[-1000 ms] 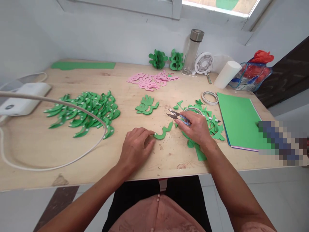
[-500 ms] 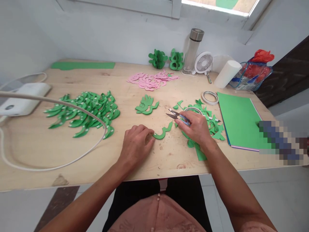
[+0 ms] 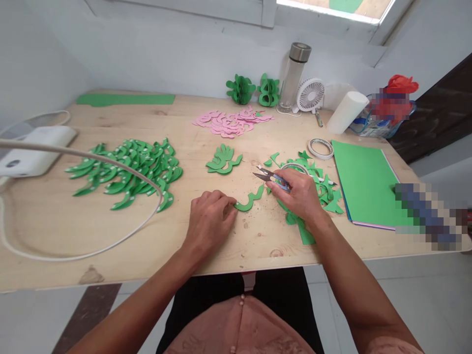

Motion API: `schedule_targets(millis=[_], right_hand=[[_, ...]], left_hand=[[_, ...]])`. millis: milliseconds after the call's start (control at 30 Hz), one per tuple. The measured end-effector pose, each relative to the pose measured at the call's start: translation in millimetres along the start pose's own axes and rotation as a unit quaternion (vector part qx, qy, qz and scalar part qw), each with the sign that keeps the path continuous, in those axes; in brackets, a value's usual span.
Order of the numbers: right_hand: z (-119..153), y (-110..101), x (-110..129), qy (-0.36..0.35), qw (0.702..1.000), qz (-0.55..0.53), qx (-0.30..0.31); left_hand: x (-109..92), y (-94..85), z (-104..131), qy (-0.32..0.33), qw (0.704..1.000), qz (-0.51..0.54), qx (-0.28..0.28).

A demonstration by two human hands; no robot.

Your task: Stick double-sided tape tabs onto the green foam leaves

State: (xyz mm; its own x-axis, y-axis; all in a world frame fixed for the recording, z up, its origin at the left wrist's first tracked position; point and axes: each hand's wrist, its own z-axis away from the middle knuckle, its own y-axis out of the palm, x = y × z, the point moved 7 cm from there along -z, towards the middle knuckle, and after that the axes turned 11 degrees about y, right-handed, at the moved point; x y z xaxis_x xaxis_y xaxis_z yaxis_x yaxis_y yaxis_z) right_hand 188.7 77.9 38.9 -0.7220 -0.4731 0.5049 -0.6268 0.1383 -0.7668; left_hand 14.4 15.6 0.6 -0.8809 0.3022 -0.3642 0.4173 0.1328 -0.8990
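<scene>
My left hand (image 3: 211, 221) rests on the table with its fingers curled and pinched at the left end of a wavy green paper cutout (image 3: 245, 206). That cutout lies flat on the wood. In my right hand (image 3: 300, 191) is a pair of thread snips (image 3: 275, 179), its blades apart and pointing left, with a small white bit at the upper tip. Beneath and beside this hand are green paper scraps (image 3: 334, 201) and a roll of tape. A few more green cutouts (image 3: 223, 160) lie just beyond my hands.
A heap of green cutouts with white tabs (image 3: 129, 172) lies left, crossed by a white cable (image 3: 140, 228). Pink cutouts (image 3: 232, 123) lie further back. A glass bottle (image 3: 291, 81) and small fan (image 3: 310, 96) stand by the wall. Green sheets (image 3: 368, 187) and a tape roll (image 3: 320, 149) are at right.
</scene>
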Motion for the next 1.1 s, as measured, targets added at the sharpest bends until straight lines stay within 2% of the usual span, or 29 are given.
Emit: schedule_targets(millis=[433,1100], right_hand=[[2,5,2,-0.005,1.0,-0.007,0.011],[4,12,5,-0.009,0.999,-0.013,0.035]], left_hand=[[-1,3.0,0,-0.01,1.0,0.001,0.001],[-5,5.1,-1,-0.009,1.0,-0.006,-0.026]])
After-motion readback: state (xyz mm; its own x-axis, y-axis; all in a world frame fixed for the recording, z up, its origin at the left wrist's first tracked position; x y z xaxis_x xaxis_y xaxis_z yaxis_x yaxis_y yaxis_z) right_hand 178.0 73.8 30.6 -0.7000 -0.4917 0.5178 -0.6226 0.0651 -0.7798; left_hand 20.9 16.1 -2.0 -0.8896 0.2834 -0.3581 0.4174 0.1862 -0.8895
